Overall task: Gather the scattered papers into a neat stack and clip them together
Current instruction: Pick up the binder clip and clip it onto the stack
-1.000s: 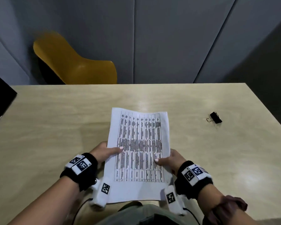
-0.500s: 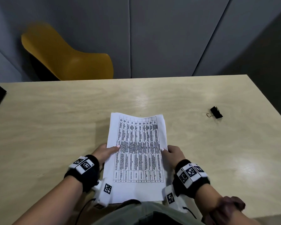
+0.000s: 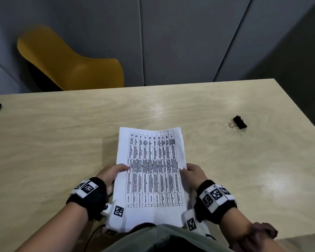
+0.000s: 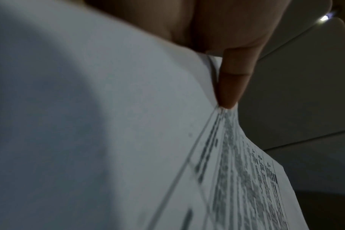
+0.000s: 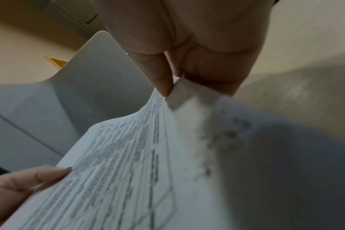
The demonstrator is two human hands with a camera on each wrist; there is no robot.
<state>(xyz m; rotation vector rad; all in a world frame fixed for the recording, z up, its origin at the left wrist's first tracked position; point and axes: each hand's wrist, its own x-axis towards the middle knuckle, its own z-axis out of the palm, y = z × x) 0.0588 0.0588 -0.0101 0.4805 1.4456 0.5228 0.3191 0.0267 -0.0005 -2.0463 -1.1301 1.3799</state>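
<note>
Holding: both hands keep the papers (image 3: 151, 171) as one stack, near edge lifted toward the person, far edge at or just above the table (image 3: 44, 142).
Chair: yellow chair (image 3: 69, 64) behind the far-left table edge, not involved.
Left hand: left hand (image 3: 108, 174) pinches the stack's left edge, thumb on the printed face, fingers underneath. Left wrist view shows a fingertip (image 4: 229, 93) pressed at the sheet edges, likely to keep them from fanning.
Papers: top sheet is a printed table, long side running away from the person. Edges look mostly flush from the head view; right wrist view shows one sheet corner standing slightly off near the thumb, so alignment is probably not finished.
Right hand: right hand (image 3: 194, 174) pinches the right edge the same way. A grip on both sides suits squaring or tapping the stack.
Clip: black binder clip (image 3: 240, 122) lies on the table well apart, far right of the papers, untouched.
Next, my guess: right hand has to let go to fetch the clip, leaving the left holding alone; sheets could slip then.
</note>
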